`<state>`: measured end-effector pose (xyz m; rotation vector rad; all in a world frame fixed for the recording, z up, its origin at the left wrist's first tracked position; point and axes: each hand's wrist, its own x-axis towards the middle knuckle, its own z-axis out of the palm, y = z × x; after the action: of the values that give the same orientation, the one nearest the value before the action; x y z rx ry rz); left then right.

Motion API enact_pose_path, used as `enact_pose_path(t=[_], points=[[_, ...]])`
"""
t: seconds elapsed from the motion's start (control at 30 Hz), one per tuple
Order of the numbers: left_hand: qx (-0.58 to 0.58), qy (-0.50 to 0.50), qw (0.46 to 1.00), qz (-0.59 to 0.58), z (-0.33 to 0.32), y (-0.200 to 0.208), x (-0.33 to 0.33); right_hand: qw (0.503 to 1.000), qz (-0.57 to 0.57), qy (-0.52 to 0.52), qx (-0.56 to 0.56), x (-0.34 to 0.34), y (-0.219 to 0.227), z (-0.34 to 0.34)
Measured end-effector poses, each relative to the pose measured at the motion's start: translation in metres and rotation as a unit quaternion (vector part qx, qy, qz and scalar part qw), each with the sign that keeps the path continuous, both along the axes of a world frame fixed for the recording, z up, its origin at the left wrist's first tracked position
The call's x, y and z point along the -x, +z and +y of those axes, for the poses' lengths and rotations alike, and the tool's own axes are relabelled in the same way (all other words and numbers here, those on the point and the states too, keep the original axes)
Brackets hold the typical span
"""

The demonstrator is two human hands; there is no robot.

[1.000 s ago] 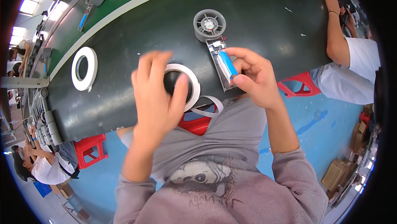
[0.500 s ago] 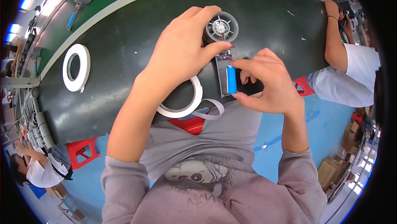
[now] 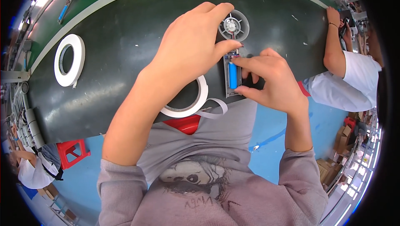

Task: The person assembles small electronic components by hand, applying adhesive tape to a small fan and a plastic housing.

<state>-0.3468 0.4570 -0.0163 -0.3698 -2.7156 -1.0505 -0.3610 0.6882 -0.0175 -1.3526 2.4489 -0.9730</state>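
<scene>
A grey handheld fan (image 3: 245, 25) lies on the dark table, its round bladed head away from me and its open handle shell (image 3: 228, 94) toward me. My left hand (image 3: 187, 44) is closed on the fan, fingers at the round head and thumb across the top of the handle, near a small circuit board and wires. A blue cylindrical battery (image 3: 233, 76) lies lengthwise in the handle shell. My right hand (image 3: 275, 80) pinches it end to end, index finger at the upper end and thumb at the lower end.
One roll of white tape (image 3: 79, 59) lies at the left of the table. Another tape roll (image 3: 203, 92), a loose strip hanging from it, sits under my left forearm. Co-workers sit at both sides, one with an arm (image 3: 334, 46) on the table's right edge. A red stool (image 3: 71, 153) stands lower left.
The battery has gone from tilted at the handle's right edge to lying inside the shell, my right hand still on it. The fan appears slightly farther right in view.
</scene>
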Motion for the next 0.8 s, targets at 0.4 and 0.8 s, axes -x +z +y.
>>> enact_pose_path(t=[0.4, 0.8], points=[[0.011, 0.012, 1.0, -0.002, 0.007, -0.004, 0.007, 0.946, -0.244, -0.207, 0.052, -0.02, -0.011, -0.013], [0.017, 0.007, 1.0, 0.019, 0.012, 0.011, 0.006, 0.882, -0.405, -0.167, 0.173, -0.005, -0.005, -0.006]])
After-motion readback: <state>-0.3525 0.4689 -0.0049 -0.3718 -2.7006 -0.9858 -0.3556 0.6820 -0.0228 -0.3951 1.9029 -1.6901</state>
